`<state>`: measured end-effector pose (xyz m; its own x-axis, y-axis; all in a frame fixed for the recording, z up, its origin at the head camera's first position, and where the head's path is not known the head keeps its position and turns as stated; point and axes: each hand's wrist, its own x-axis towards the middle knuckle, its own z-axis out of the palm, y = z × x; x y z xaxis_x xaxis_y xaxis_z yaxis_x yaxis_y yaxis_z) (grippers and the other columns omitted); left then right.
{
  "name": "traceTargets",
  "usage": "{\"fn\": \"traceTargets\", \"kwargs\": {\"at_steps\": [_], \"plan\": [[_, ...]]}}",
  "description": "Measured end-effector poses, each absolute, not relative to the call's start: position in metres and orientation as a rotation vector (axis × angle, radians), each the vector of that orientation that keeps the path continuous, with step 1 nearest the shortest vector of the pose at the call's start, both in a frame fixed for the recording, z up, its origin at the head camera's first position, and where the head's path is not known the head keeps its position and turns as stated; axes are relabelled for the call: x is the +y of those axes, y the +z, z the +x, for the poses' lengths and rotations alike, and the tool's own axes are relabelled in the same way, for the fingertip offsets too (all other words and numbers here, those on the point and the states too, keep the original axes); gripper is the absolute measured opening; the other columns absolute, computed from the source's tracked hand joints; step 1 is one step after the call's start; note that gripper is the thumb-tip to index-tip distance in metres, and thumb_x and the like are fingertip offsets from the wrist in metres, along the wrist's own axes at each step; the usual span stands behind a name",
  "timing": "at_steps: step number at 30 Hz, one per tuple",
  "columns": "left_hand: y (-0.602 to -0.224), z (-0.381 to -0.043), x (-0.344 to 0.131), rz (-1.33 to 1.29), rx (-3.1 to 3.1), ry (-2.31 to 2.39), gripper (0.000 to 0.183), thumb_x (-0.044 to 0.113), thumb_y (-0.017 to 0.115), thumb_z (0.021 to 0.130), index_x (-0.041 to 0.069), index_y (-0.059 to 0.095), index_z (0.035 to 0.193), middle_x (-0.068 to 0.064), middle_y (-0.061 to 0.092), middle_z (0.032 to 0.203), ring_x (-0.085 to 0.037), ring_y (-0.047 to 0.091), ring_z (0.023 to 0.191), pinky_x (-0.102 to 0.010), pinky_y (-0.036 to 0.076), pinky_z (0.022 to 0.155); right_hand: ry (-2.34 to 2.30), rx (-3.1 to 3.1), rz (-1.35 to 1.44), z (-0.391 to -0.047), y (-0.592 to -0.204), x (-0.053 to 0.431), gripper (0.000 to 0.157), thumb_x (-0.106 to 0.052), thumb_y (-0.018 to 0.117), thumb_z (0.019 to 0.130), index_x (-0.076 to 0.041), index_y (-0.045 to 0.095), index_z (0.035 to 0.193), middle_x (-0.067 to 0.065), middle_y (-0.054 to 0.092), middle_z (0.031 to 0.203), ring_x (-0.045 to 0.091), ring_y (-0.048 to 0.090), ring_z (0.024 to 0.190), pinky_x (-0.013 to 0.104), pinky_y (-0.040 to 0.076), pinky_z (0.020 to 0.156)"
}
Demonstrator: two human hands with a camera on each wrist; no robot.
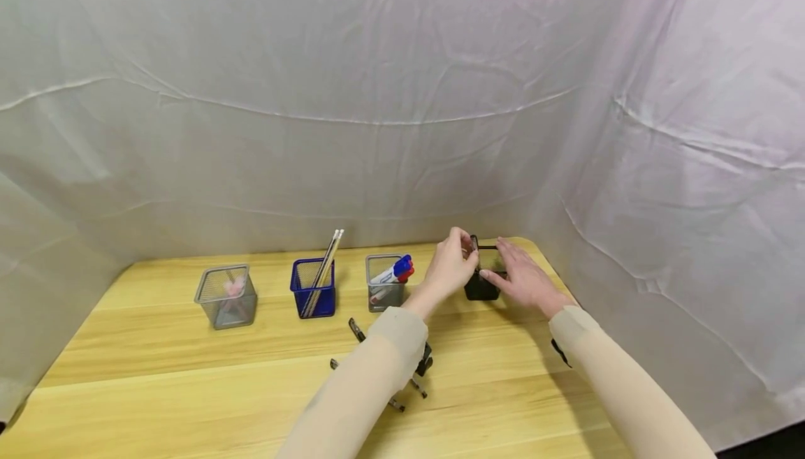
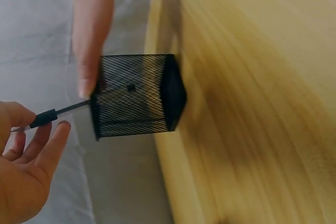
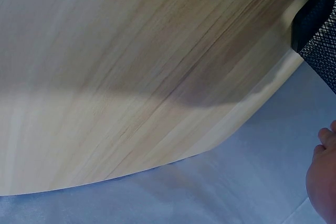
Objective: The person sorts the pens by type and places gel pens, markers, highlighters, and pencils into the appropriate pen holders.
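At the far right of the table stands a black mesh pen holder (image 1: 482, 286). My left hand (image 1: 450, 263) pinches a pen (image 2: 73, 107) with a dark grip section. In the left wrist view the pen slants over the rim, its far end showing through the mesh, while the left hand (image 2: 29, 174) stays outside. My right hand (image 1: 523, 279) holds the holder at its rim, thumb in front and fingers along the right side. Most of that grip is hidden in the left wrist view. The right wrist view catches just a corner of the holder (image 3: 318, 38).
Left of the black holder stand a grey mesh holder (image 1: 385, 301) with blue and red markers, a blue one (image 1: 314, 290) with pencils, and another grey one (image 1: 226, 298) with pink-topped items. Loose black pens (image 1: 356, 330) lie under my left forearm. Pale cloth walls (image 1: 377, 165) border the table.
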<state>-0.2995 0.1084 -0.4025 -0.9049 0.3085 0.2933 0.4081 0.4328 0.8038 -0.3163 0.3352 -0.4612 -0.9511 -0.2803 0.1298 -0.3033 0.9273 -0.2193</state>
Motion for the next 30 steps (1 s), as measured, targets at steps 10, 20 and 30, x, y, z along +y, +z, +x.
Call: {"fn": "traceTargets", "kwargs": {"at_steps": [10, 20, 30], "plan": [[-0.426, -0.308, 0.114, -0.606, -2.685, -1.327, 0.016, 0.018, 0.067, 0.103, 0.012, 0.062, 0.116, -0.002, 0.072, 0.103, -0.015, 0.069, 0.091, -0.027, 0.056, 0.077, 0.381, -3.003, 0.448, -0.315, -0.462, 0.332, 0.096, -0.066, 0.043, 0.104, 0.004, 0.015, 0.164, 0.022, 0.014, 0.172, 0.041, 0.018, 0.157, 0.058, 0.014, 0.127], [-0.427, -0.307, 0.114, -0.621, -2.680, -1.356, 0.020, 0.020, 0.066, 0.104, 0.012, 0.062, 0.122, -0.002, 0.072, 0.113, -0.016, 0.070, 0.102, -0.029, 0.058, 0.084, 0.383, -2.991, 0.451, -0.313, -0.462, 0.332, 0.094, -0.062, 0.045, 0.106, 0.005, 0.016, 0.164, 0.024, 0.014, 0.171, 0.044, 0.019, 0.156, 0.060, 0.014, 0.127], [-0.409, -0.298, 0.109, -0.629, -2.608, -1.477, 0.023, 0.020, 0.066, 0.104, 0.011, 0.061, 0.124, 0.001, 0.071, 0.112, -0.012, 0.070, 0.099, -0.026, 0.058, 0.082, 0.396, -2.984, 0.444, -0.315, -0.461, 0.334, 0.096, -0.065, 0.045, 0.104, 0.004, 0.016, 0.164, 0.025, 0.016, 0.171, 0.045, 0.020, 0.155, 0.061, 0.016, 0.126]]}}
